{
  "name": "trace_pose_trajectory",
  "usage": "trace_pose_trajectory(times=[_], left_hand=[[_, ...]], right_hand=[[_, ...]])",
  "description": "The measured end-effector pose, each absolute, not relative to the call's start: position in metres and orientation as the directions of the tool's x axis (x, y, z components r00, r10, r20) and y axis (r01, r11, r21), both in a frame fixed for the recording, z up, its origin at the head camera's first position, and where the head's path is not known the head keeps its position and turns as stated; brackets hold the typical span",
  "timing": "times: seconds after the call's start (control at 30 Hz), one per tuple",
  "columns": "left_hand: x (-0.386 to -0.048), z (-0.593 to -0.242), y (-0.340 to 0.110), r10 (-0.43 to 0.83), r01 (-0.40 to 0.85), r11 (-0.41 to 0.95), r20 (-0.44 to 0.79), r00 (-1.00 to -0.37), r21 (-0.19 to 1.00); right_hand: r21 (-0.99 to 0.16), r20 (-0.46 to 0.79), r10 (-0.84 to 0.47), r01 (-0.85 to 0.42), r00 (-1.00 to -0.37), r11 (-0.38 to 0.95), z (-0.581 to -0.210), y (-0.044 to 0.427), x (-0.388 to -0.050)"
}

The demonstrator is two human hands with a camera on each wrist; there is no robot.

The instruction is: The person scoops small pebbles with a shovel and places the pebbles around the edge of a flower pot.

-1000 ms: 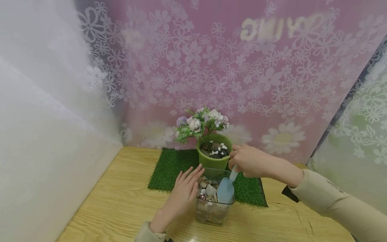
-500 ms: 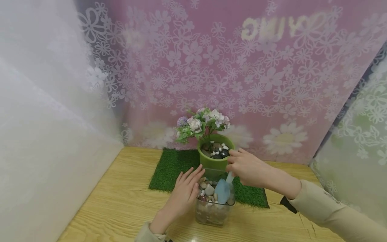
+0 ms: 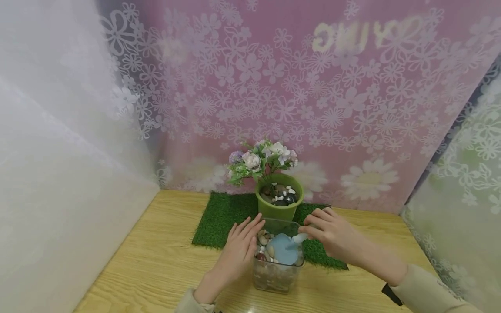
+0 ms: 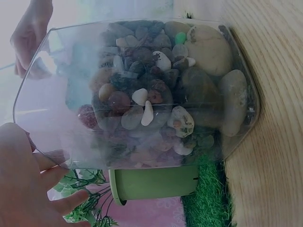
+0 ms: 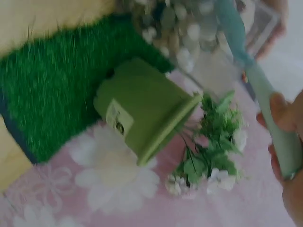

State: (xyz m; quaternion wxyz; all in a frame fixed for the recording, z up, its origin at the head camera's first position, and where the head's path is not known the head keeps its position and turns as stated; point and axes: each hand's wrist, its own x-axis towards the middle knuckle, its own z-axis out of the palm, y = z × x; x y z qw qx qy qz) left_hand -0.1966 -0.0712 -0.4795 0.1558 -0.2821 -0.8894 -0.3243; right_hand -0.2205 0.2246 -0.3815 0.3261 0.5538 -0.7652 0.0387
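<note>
My right hand (image 3: 332,232) grips the pale handle of a small blue shovel (image 3: 284,248); in the right wrist view the fingers wrap round that handle (image 5: 267,101). The shovel's blade lies among pebbles (image 4: 142,101) inside a clear plastic container (image 3: 275,278). With its fingers straight, my left hand (image 3: 238,248) rests against the container's left rim. Just behind stands a green flower pot (image 3: 278,212) with white and dark stones in it and artificial flowers (image 3: 252,161) leaning left. The left wrist view shows the stones through the container's wall, the blade only faintly.
A mat of artificial grass (image 3: 223,221) lies beneath the pot, on a wooden table (image 3: 148,256). A pink flowered curtain (image 3: 250,100) hangs right behind the pot. A pale sheet (image 3: 70,152) bounds the left side, and another flowered sheet (image 3: 465,208) the right.
My right hand has moved right and toward me, turning the shovel so its handle lies lower and its blade broadside over the stones. My left hand stays against the container.
</note>
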Motion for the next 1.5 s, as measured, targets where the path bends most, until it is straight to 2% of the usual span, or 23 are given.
trace_pose_trajectory(times=[0.07,0.27,0.47,0.63,0.73,1.23,1.5], left_hand=[[-0.197,-0.480,-0.072,0.396,0.602,0.633,0.465,-0.792,0.487],[-0.197,-0.480,-0.072,0.395,0.599,0.632,0.460,-0.795,0.492],[-0.196,-0.480,-0.071,0.396,0.592,0.634,0.448,-0.802,0.498],[-0.195,-0.479,-0.072,0.397,0.602,0.626,0.462,-0.793,0.496],[-0.195,-0.480,-0.072,0.398,0.610,0.621,0.473,-0.786,0.492],[-0.196,-0.478,-0.073,0.403,0.601,0.623,0.453,-0.795,0.500],[-0.195,-0.478,-0.072,0.400,0.604,0.617,0.460,-0.792,0.504]], right_hand=[[0.261,0.562,-0.802,-0.877,-0.201,0.403,-0.387,0.223,-0.219],[0.042,0.573,-0.725,-0.870,-0.382,0.492,-0.398,0.224,-0.218],[-0.016,0.552,-0.691,-0.835,-0.466,0.551,-0.399,0.222,-0.211],[-0.117,0.491,-0.632,-0.764,-0.600,0.635,-0.396,0.217,-0.203],[-0.140,0.464,-0.609,-0.732,-0.644,0.667,-0.396,0.215,-0.200],[-0.190,0.553,-0.510,-0.695,-0.659,0.693,-0.412,0.219,-0.203],[-0.220,0.637,-0.466,-0.724,-0.615,0.654,-0.417,0.227,-0.202]])
